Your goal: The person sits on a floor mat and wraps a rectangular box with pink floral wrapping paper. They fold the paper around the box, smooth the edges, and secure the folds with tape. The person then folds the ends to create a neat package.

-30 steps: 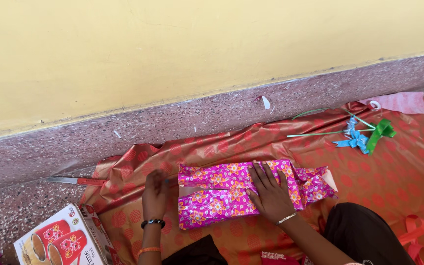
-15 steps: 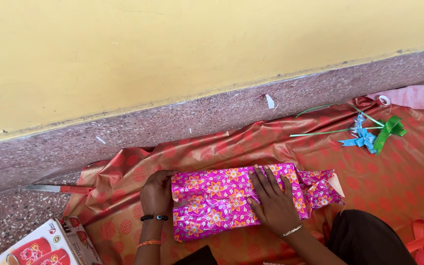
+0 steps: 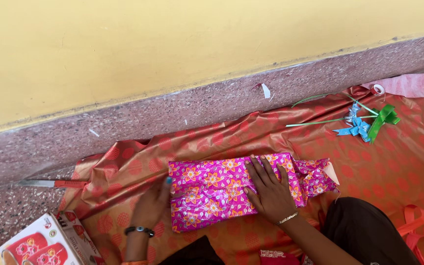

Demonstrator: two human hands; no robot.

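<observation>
A box wrapped in pink floral paper (image 3: 212, 189) lies on a sheet of orange-red patterned wrapping paper (image 3: 251, 135) spread on the floor. My right hand (image 3: 270, 189) lies flat on top of the box, fingers spread, pressing down the paper near its right side. The box's right end (image 3: 317, 176) is bunched, loose paper. My left hand (image 3: 152, 205) is at the box's left end, fingers touching the paper flap there; it looks blurred. Both wrists carry bracelets.
A red-handled knife (image 3: 50, 184) lies on the speckled floor at left. A printed cup-set carton (image 3: 40, 243) sits at bottom left. Green and blue ribbon bows (image 3: 366, 122) and a small tape roll (image 3: 379, 89) lie at upper right. A yellow wall rises behind.
My left hand has shifted from the box's left end top to lower against the flap. The seam gap on top of the box has closed. The view has drifted slightly.
</observation>
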